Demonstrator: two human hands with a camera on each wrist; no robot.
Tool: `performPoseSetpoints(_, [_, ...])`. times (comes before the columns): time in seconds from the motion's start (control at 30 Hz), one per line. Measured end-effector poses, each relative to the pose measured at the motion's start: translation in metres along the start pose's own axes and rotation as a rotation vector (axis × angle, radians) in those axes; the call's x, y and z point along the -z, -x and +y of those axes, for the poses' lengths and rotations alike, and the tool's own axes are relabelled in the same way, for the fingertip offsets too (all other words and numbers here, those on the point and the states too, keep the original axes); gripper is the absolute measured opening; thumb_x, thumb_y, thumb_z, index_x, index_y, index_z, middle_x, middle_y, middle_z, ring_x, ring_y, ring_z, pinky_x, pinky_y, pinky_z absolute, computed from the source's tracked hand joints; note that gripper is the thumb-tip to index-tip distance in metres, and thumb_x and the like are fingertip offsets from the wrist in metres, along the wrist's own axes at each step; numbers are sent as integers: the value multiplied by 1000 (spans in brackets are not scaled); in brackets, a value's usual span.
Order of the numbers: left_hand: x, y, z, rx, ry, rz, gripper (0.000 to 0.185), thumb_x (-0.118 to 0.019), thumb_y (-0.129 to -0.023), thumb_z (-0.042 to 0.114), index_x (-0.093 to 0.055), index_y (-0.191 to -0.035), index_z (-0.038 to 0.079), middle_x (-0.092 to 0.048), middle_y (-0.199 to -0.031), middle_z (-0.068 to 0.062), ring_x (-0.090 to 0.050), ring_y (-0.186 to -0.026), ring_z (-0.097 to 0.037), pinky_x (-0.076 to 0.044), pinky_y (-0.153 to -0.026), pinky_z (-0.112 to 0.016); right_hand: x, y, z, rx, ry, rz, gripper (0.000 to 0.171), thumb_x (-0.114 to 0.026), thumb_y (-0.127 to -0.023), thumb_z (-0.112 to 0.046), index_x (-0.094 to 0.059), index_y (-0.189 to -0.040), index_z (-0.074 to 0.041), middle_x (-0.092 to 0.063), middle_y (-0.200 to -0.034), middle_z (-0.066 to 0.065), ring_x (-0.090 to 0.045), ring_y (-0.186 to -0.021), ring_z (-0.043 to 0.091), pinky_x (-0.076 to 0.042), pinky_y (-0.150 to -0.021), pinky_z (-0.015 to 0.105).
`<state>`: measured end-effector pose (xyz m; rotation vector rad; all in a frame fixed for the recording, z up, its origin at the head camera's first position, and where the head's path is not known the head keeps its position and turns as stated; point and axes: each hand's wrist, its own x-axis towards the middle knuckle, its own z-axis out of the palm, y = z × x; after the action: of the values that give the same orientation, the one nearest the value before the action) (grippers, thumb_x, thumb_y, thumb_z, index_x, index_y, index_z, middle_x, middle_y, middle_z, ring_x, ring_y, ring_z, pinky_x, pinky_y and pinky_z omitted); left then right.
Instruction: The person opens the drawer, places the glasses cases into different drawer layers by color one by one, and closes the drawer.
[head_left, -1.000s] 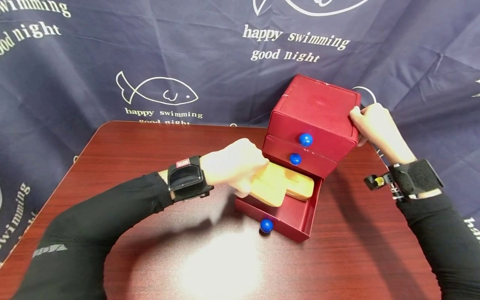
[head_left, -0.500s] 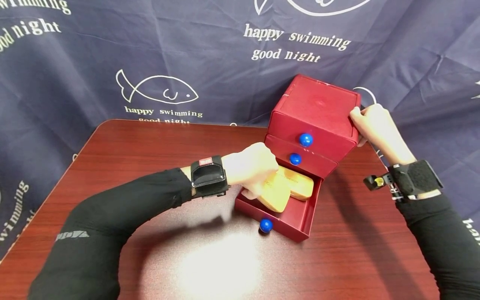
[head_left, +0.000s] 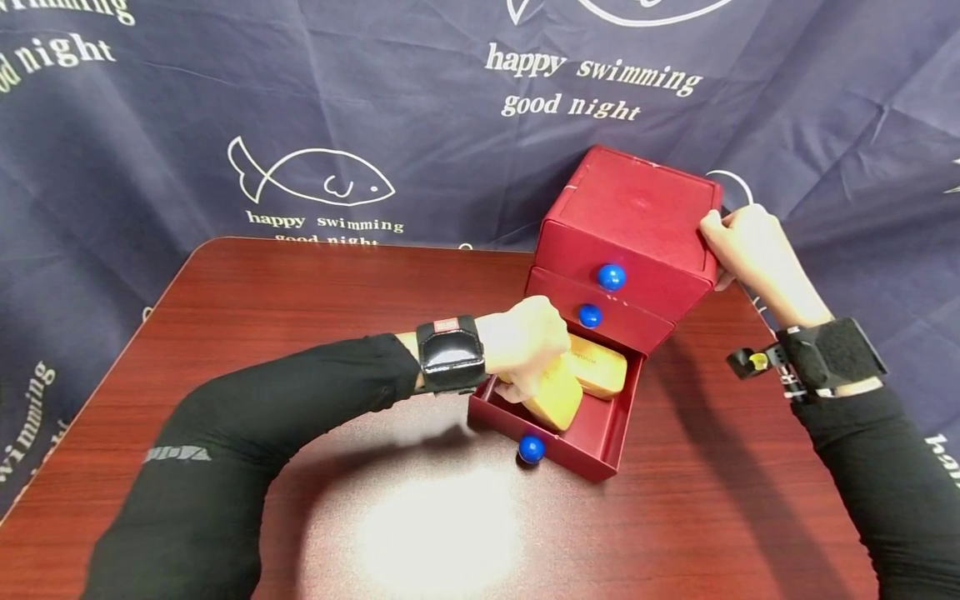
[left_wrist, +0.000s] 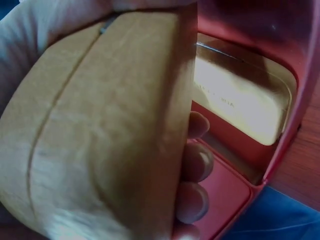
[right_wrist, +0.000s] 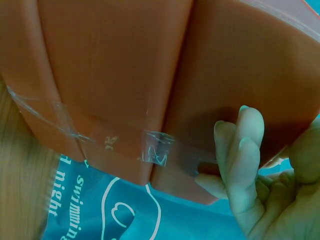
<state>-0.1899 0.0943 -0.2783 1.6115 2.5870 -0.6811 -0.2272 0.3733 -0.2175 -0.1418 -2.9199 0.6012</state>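
My left hand grips a yellow glasses case, tilted inside the pulled-out bottom drawer. In the left wrist view a seam runs along this case, and my curled fingers show beyond its edge. A second yellow glasses case lies in the drawer to its right, towards the back. My right hand holds the red drawer cabinet by its upper right side, thumb at the top edge. Its fingers touch the side wall in the right wrist view.
Two upper drawers with blue knobs are pushed in. Another blue knob sits on the bottom drawer's front. The cabinet stands on a reddish wooden table, near its back edge, against a dark blue printed cloth.
My left hand has moved right and slightly down with the yellow glasses case, which now sits deeper in the drawer and is turned. My right hand and the cabinet have stayed put.
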Motion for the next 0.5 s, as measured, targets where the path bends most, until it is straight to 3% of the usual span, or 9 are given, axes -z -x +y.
performPoseSetpoints(0.5, [6, -15, 12, -16, -73, -94, 49, -85, -52, 48, -76, -94, 23, -76, -86, 10, -68, -77, -12, -58, -65, -29, -1, -1, 2, 6, -15, 3, 56, -33, -96, -34, -58, -54, -7, -55, -40, -3, -60, -35, 16, -42, -40, 31])
